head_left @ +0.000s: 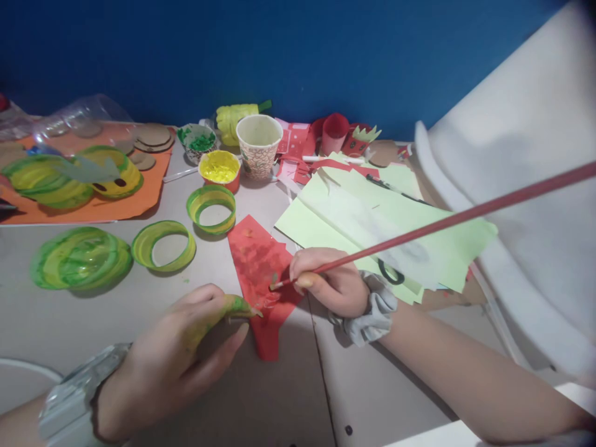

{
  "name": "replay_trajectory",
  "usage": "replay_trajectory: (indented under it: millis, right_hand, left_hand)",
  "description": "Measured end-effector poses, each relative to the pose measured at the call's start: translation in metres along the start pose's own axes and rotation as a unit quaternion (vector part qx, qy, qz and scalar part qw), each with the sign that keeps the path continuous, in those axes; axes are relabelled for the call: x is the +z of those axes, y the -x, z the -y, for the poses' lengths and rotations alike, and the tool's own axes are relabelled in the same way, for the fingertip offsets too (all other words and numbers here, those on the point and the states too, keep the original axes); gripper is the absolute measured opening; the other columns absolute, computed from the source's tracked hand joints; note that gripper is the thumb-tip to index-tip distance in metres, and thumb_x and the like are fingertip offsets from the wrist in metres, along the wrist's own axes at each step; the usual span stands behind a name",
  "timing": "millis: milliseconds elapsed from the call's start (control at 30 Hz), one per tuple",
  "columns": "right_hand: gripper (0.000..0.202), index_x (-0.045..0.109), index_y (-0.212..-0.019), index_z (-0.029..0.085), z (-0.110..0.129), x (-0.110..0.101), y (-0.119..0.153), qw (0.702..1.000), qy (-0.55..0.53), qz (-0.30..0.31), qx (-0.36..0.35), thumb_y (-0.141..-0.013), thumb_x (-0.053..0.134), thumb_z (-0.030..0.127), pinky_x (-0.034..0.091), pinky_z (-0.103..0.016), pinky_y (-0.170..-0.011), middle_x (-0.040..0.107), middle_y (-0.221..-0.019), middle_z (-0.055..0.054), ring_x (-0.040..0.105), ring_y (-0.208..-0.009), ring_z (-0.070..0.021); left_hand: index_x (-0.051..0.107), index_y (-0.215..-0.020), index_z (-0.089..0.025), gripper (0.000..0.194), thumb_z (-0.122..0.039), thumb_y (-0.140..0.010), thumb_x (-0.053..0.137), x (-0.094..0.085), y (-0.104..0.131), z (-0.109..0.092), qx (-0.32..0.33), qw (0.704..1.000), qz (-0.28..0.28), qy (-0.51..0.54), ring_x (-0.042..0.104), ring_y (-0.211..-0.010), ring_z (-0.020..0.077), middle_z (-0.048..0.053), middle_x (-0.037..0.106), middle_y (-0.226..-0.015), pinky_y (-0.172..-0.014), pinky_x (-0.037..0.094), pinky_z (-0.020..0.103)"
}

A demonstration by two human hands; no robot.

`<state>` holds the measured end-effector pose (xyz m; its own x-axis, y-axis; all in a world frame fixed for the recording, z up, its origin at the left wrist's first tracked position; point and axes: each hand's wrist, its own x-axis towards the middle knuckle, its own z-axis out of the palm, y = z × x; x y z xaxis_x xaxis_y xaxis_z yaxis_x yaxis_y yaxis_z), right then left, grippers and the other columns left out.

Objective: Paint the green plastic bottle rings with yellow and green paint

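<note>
Back edge of our desk (261,403) is crowded; cup (234,180) holds yellow paint (220,168). Right hand (333,282) pinches a brush (419,230) over red paper (254,251); can't tell left hand's (181,351) grip.

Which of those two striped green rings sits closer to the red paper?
The right ring, farther from the person: it sits beside the red paper. The other ring lies to its left, with a clear gap before the paper.
</note>
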<state>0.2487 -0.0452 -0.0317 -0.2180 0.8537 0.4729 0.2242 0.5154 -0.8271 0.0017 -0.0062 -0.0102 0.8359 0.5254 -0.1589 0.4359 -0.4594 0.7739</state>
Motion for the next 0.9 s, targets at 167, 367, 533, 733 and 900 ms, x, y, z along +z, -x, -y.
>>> replay_trajectory:
  millis: [167, 367, 533, 733, 900]
  right_hand:
    - [0.023, 0.049, -0.083, 0.019, -0.0053, 0.0004, 0.007, 0.984, 0.038, -0.157, 0.071, -0.099, 0.036, 0.029, 0.038, -0.022, -0.051, 0.047, -0.066, 0.002, 0.046, -0.053, -0.007]
    - [0.028, 0.045, -0.077, 0.019, -0.0063, -0.0009, 0.0054, 0.97, 0.097, -0.198, 0.099, -0.099, 0.037, 0.034, 0.035, -0.024, -0.053, 0.045, -0.068, 0.001, 0.044, -0.057, -0.0088]
    - [0.024, 0.046, -0.077, 0.019, -0.0025, -0.0024, 0.0025, 0.974, 0.139, -0.158, 0.088, -0.097, 0.043, 0.032, 0.037, -0.024, -0.059, 0.045, -0.064, 0.003, 0.044, -0.058, -0.0088]
    - [0.023, 0.046, -0.077, 0.019, -0.0009, -0.0043, 0.001, 0.977, 0.156, -0.127, 0.075, -0.097, 0.042, 0.03, 0.037, -0.025, -0.062, 0.048, -0.067, 0.002, 0.045, -0.059, -0.0091]
    - [0.021, 0.046, -0.079, 0.019, 0.0001, -0.0042, 0.0011, 0.977, 0.156, -0.129, 0.073, -0.097, 0.043, 0.029, 0.038, -0.025, -0.062, 0.049, -0.067, 0.003, 0.047, -0.06, -0.0088]
  left_hand:
    - [0.057, -0.093, -0.023, 0.012, -0.026, -0.091, 0.045, -0.0002, 0.0006, -0.0001, 0.01, 1.0, 0.004, -0.004, 0.054, -0.073, 0.0152, 0.002, 0.056, -0.083, -0.067, 0.047, 0.029]
    - [0.055, -0.092, -0.021, 0.013, -0.026, -0.092, 0.043, -0.0003, 0.0022, -0.0001, 0.005, 1.0, 0.005, -0.027, 0.055, -0.075, 0.0153, 0.003, 0.056, -0.083, -0.068, 0.047, 0.029]
    - [0.053, -0.091, -0.021, 0.014, -0.026, -0.094, 0.041, 0.0016, 0.002, 0.0032, 0.03, 0.999, -0.01, -0.036, 0.055, -0.074, 0.0155, 0.003, 0.057, -0.082, -0.067, 0.046, 0.029]
    - [0.052, -0.095, -0.021, 0.009, -0.022, -0.093, 0.043, 0.0038, 0.0033, 0.0039, 0.052, 0.997, -0.029, -0.054, 0.055, -0.076, 0.0146, 0.002, 0.056, -0.084, -0.069, 0.046, 0.028]
    - [0.051, -0.093, -0.02, 0.008, -0.02, -0.093, 0.042, 0.0029, 0.002, 0.0009, 0.065, 0.995, -0.038, -0.07, 0.055, -0.074, 0.0145, 0.002, 0.056, -0.081, -0.067, 0.046, 0.028]
